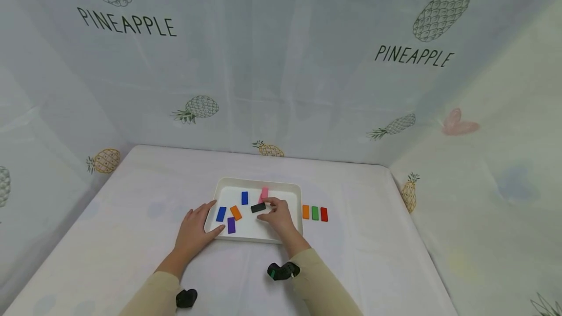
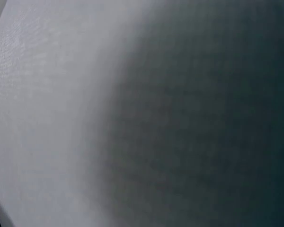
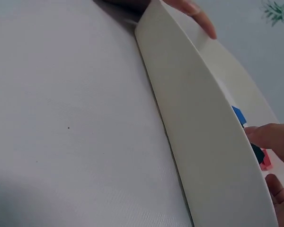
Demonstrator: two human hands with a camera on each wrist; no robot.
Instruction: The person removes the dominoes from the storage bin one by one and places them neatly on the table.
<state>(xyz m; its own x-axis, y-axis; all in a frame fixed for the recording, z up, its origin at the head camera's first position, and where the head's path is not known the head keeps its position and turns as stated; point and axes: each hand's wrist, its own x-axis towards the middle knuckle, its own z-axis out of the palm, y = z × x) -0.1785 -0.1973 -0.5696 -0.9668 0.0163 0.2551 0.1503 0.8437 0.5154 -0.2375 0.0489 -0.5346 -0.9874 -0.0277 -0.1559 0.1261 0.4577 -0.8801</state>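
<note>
My left hand (image 1: 193, 230) lies at the near left corner of a white tray (image 1: 281, 187), fingers along its left side and thumb over the front rim. Above the tray my right hand (image 1: 277, 216) spreads thumb and index finger around a black block (image 1: 258, 207). The index fingertip is right at the block's edge, while the thumb shows a gap. Just behind the black block, pink blocks (image 1: 264, 192) are partly covered by the fingers. Left of it lie blue blocks (image 1: 244, 198), an orange block (image 1: 235, 212) and a purple block (image 1: 231, 225).
Right of the tray, on the white-covered table (image 1: 373, 257), an orange block (image 1: 305, 211), a green block (image 1: 315, 213) and a red block (image 1: 324, 214) stand in a row. A pineapple-print cloth (image 1: 281, 62) hangs behind. The left wrist view is mostly dark blur.
</note>
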